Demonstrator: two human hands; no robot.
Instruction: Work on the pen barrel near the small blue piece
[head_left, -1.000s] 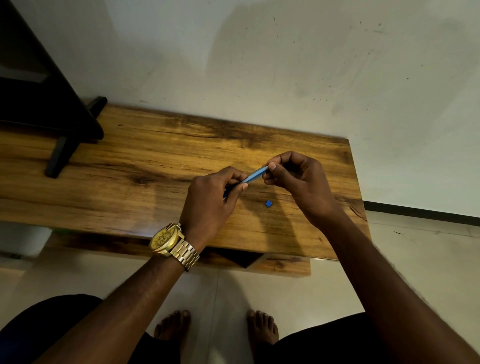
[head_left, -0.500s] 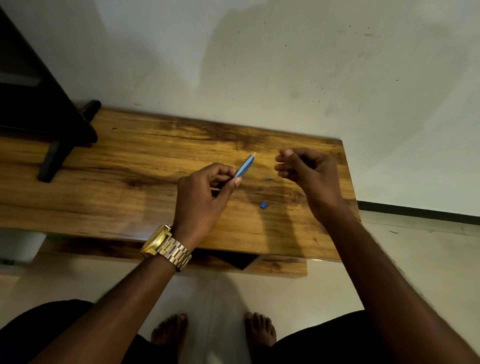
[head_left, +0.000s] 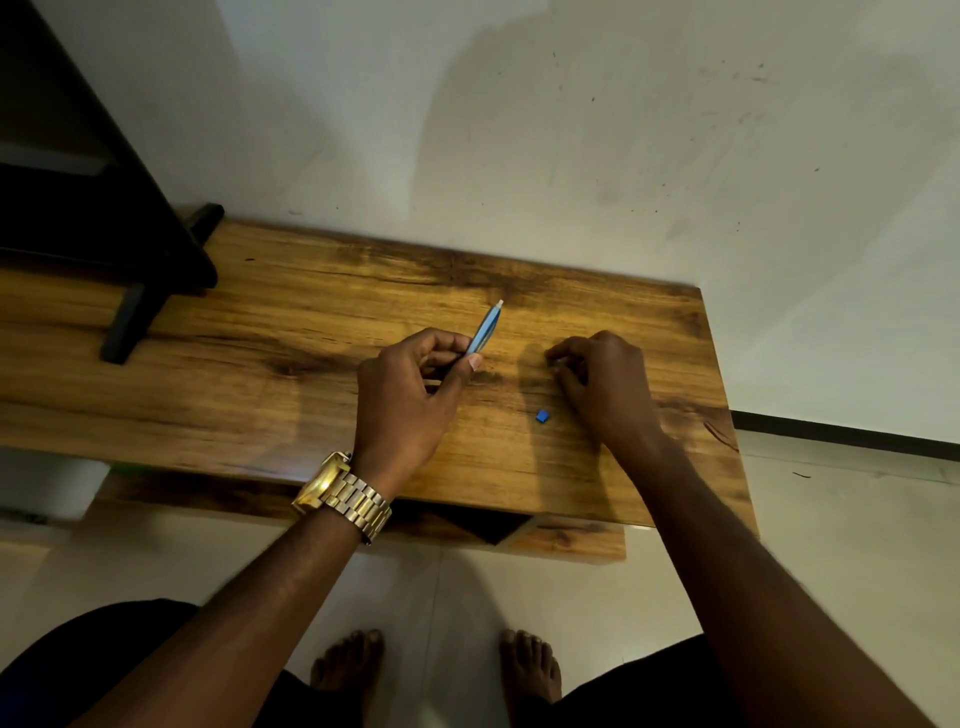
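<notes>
My left hand (head_left: 410, 395), with a gold watch on its wrist, pinches a thin blue pen (head_left: 485, 328) between thumb and fingers; the pen's pale tip points up and away over the wooden table (head_left: 260, 364). My right hand (head_left: 602, 384) is down on the table to the right, fingers curled with their tips against the wood; whether they pinch something small is hidden. A tiny blue piece (head_left: 542, 415) lies on the table just left of my right wrist.
A black stand (head_left: 140, 280) sits on the table's left end. A white wall runs behind the table. The table's right edge is close to my right hand. Below are a tiled floor (head_left: 831, 545) and my bare feet.
My hands came apart: the right let go of the pen's tip and dropped to the table on the right. The left kept the pen and tilted it more upright.
</notes>
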